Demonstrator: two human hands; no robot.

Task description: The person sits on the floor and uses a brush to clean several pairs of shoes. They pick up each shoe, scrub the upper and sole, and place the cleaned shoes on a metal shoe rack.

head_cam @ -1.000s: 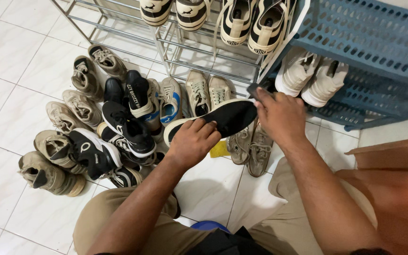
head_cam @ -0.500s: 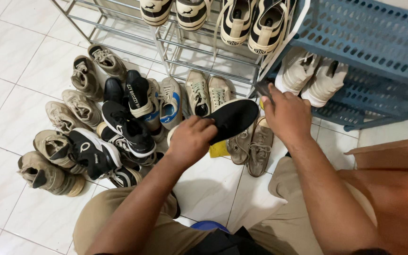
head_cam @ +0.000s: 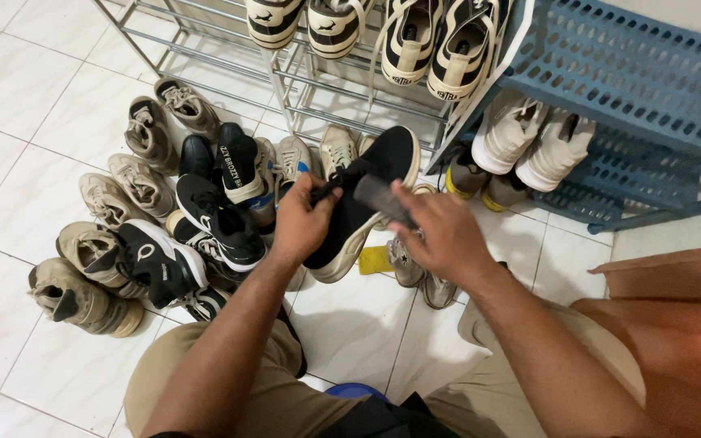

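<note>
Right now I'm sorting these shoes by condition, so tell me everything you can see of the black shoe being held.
The black shoe is a low slip-on style with a dark, fabric-looking upper and a cream sole edge that looks rubbery. It is held above the floor, toe pointing away toward the metal rack, tilted on its side. The left hand grips its heel end; the right hand presses a dark brush against its upper. Its inside is not visible.

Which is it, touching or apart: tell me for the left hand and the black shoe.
Touching. The head view shows the left hand gripping the black shoe at its collar, fingers wrapped onto the fabric with no gap.
</note>
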